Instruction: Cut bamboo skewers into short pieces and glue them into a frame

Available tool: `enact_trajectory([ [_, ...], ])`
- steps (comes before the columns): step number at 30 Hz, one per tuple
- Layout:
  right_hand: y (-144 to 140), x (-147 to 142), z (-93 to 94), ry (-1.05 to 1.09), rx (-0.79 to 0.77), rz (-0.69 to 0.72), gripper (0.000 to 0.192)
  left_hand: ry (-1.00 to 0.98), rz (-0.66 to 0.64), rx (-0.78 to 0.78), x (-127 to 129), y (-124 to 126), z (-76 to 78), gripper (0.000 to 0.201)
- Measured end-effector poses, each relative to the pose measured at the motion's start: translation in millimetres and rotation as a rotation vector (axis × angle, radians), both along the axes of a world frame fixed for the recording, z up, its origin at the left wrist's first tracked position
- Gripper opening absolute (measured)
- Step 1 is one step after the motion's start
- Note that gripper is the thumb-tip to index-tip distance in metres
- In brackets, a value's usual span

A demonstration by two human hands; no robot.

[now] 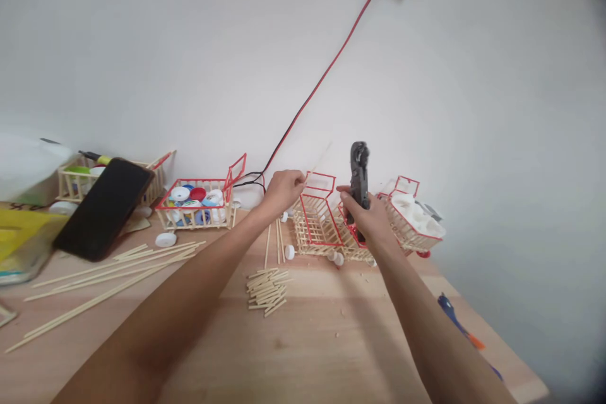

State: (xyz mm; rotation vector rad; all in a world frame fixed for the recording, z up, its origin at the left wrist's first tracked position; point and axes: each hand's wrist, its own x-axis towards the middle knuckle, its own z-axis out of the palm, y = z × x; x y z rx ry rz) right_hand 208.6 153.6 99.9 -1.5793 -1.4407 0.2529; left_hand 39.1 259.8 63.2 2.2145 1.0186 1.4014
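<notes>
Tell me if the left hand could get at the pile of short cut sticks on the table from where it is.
Probably yes: the left hand is just beyond the pile of short sticks, with bare table around it and nothing lying between them.

The pliers [359, 182] in the right hand [367, 218] were dark grey. The stick baskets [326, 221] near the table's [322, 341] back edge were pale wood with red rims. One basket [197, 205] held white, red and blue bottle caps [194, 197]. A black phone [105, 207] leaned toward the left edge, beside a yellow box [21, 237]. Cut sticks [267, 290] lay pale tan on light wood. A red and black cable [326, 72] crossed the white wall [189, 44].
</notes>
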Motion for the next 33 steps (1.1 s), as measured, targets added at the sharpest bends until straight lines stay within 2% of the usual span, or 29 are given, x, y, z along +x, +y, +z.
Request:
enact_trajectory([
  [2, 3.8, -5.1, 2.5, 0.107, 0.064, 0.045, 0.043, -0.039, -0.145, -0.130, -1.8, -6.6, 12.6, 0.009],
  [6, 6.6, -15.1, 11.2, 0.155, 0.113, 0.105, 0.041, -0.113, -0.537, -0.408, -6.1, -22.4, 30.3, 0.007],
  [9, 2.4, -19.0, 15.5, 0.137, 0.131, 0.110, 0.035, -0.096, -0.698, -0.494, -7.0, -35.2, 36.5, 0.007],
  [12, -7.2, -18.7, 16.6, 0.123, 0.133, 0.092, 0.031, -0.107, -0.736, -0.567, -4.2, -46.9, 39.4, 0.008],
  [17, -28.3, -17.6, 10.6, 0.207, 0.099, 0.109, 0.035, -0.285, -0.775, -0.696, 5.3, -66.8, 39.0, 0.015],
  [21, -41.7, -18.3, -1.2, 0.263, 0.096, 0.121, 0.036, -0.332, -0.759, -0.793, 10.1, -87.4, 32.6, 0.014],
  [23, -49.1, -17.5, -7.8, 0.326, 0.079, 0.179, 0.034, -0.391, -0.748, -0.866, 7.7, -98.3, 27.2, 0.014],
  [26, -65.9, -13.4, -19.5, 0.471, 0.029, 0.301, 0.033, -0.473, -0.737, -0.996, -5.3, -114.2, 18.3, 0.015],
  [29, -89.8, -7.3, -34.8, 0.595, -0.097, 0.371, 0.041, -0.522, -0.729, -1.119, -27.3, -129.9, 8.9, 0.015],
  [33, -127.3, -4.6, -54.3, 0.488, -0.318, 0.434, 0.051, -0.562, -0.714, -1.157, -56.5, -152.0, -6.1, 0.017],
])
